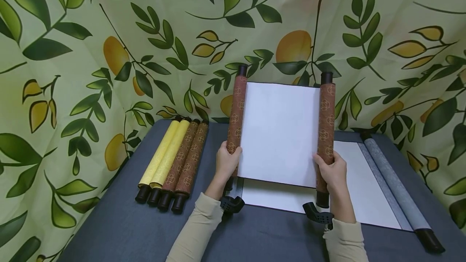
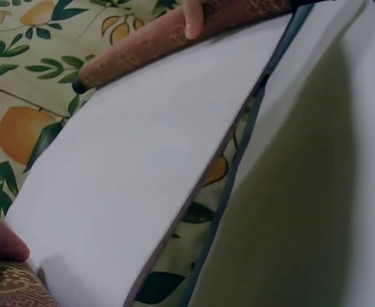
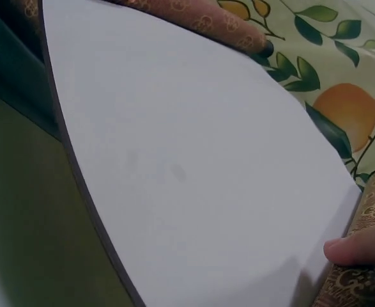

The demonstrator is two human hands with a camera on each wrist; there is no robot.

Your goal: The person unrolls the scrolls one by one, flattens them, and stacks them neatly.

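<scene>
Both hands hold up a partly unrolled brown patterned scroll, its blank white sheet (image 1: 280, 132) stretched between two rolled ends. My left hand (image 1: 227, 161) grips the left roll (image 1: 238, 104) low on its length, thumb toward the paper. Around the right roll (image 1: 326, 120) my right hand (image 1: 333, 169) is curled, its thumb (image 3: 350, 249) lying along the roll in the right wrist view. Beneath the raised scroll, a grey-blue scroll (image 1: 375, 189) lies unrolled on the table, also white inside; its left end is mostly hidden behind the left hand and the raised scroll.
To the left lie two yellow rolled scrolls (image 1: 160, 153) and two brown rolled scrolls (image 1: 191, 161), side by side with dark end knobs. The grey-blue scroll's roller (image 1: 397, 185) runs along the table's right side. A leaf-patterned cloth (image 1: 145, 51) hangs behind the dark table (image 1: 120, 221).
</scene>
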